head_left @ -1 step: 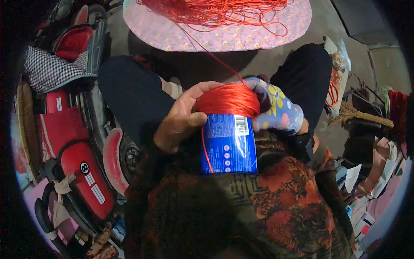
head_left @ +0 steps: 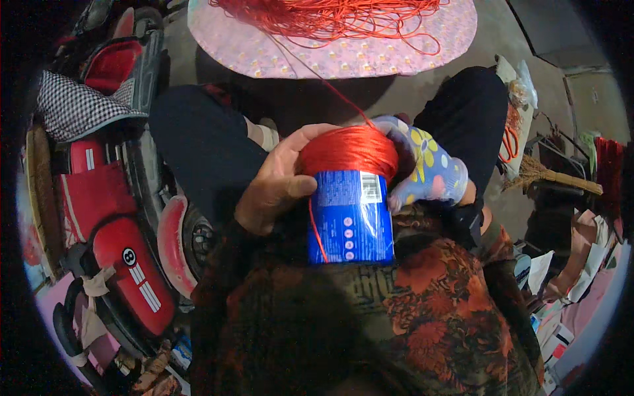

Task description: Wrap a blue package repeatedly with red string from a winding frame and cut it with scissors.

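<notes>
A cluttered floor is filling the frame, with a red ride-on toy car (head_left: 109,257) lying at the left and a broom (head_left: 551,178) and scattered papers at the right edge. At the top centre, a pink patterned worktop (head_left: 264,56) is carrying a loose heap of red cord (head_left: 330,16), and one strand is running down from it to the middle of the picture. There a seated person is holding a blue can (head_left: 350,224) in the lap, its upper part wound thick with the same red cord, forming a spool (head_left: 349,153). The bare left hand (head_left: 277,185) is wrapping around the spool's left side, its grip closed on it with the thumb pressing the can's blue label. The right hand (head_left: 422,168), in a flowered glove, is cupping the spool's right side, fingers curled against it.
</notes>
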A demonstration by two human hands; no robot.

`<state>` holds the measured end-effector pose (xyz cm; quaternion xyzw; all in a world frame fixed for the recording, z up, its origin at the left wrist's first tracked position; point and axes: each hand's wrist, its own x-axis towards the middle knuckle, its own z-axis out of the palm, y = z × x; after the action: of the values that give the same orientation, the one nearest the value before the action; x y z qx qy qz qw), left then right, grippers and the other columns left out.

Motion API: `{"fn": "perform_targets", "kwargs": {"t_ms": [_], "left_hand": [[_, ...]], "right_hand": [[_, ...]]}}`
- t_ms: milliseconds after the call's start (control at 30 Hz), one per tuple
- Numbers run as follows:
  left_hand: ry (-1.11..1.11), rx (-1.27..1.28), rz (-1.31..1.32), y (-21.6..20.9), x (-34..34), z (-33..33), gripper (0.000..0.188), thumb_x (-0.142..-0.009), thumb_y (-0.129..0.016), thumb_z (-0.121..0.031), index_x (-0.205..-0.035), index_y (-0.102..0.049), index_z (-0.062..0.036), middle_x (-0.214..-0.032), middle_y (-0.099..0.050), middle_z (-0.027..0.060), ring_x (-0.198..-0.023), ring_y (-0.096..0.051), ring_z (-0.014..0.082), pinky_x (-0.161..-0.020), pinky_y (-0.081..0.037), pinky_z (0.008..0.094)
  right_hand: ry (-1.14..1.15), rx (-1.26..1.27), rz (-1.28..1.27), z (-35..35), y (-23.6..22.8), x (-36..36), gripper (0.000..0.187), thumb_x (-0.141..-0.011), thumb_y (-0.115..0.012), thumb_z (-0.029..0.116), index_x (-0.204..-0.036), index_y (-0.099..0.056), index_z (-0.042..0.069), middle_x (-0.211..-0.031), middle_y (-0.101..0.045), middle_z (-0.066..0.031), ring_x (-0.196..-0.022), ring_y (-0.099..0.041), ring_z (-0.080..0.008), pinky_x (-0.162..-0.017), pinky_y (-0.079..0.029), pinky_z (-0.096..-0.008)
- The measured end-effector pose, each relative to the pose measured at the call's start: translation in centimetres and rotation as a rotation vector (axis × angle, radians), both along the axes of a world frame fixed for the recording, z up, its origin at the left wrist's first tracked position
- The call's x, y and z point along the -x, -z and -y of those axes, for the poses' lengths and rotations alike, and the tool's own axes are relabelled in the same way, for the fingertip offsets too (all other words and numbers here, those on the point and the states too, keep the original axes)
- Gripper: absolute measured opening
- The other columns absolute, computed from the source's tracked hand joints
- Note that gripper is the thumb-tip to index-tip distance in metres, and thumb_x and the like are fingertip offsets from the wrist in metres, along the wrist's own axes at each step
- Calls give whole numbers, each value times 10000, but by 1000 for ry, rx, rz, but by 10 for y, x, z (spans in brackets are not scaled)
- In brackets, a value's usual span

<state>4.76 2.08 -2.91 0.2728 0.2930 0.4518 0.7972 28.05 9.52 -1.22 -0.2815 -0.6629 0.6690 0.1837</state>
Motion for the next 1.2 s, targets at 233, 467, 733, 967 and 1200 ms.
{"fn": "perform_targets", "kwargs": {"t_ms": [233, 467, 733, 967, 1200], "left_hand": [[-14, 20, 2, -9, -3, -6, 831, -724, -801, -325, -1367, -384, -3, -1343, -493, 137, -1241, -493, 221, -1067, -373, 352], [-24, 1, 109, -1, -1, -7, 749, -794, -735, -308, -1374, -377, 1, -1328, -503, 137, -1227, -501, 220, -1066, -373, 348], [-143, 111, 142, -7, -9, -17, 667, -862, -662, -243, -1386, -337, 10, -1301, -508, 127, -1218, -501, 220, -1057, -375, 343], [34, 100, -95, -6, -11, -4, 984, -657, -804, -259, -1433, -264, 14, -1344, -453, 120, -1253, -454, 212, -1077, -341, 349], [242, 71, -463, -42, 49, -7, 951, -640, -792, -97, -1441, -282, -36, -1277, -519, 124, -1181, -510, 201, -1019, -390, 338]], "right_hand": [[26, 45, -98, -4, 3, 8, 688, -719, -836, 256, -1255, -492, -2, -1117, -624, -91, -1021, -575, -147, -921, -459, -306], [103, 317, -143, 3, 14, 15, 512, -846, -673, 231, -1272, -486, 17, -1134, -612, -71, -1013, -573, -134, -902, -459, -289], [258, 592, -394, 0, 16, 22, 544, -872, -641, 219, -1324, -445, -13, -1211, -596, -92, -1067, -584, -151, -938, -458, -300], [429, 84, -115, -29, 29, -10, 541, -880, -618, 223, -1313, -437, -46, -1057, -638, -98, -926, -618, -156, -868, -488, -299], [571, 376, -525, -47, 1, -39, 452, -906, -557, 139, -1302, -433, -42, -869, -614, -73, -638, -559, -106, -690, -522, -274]]}}
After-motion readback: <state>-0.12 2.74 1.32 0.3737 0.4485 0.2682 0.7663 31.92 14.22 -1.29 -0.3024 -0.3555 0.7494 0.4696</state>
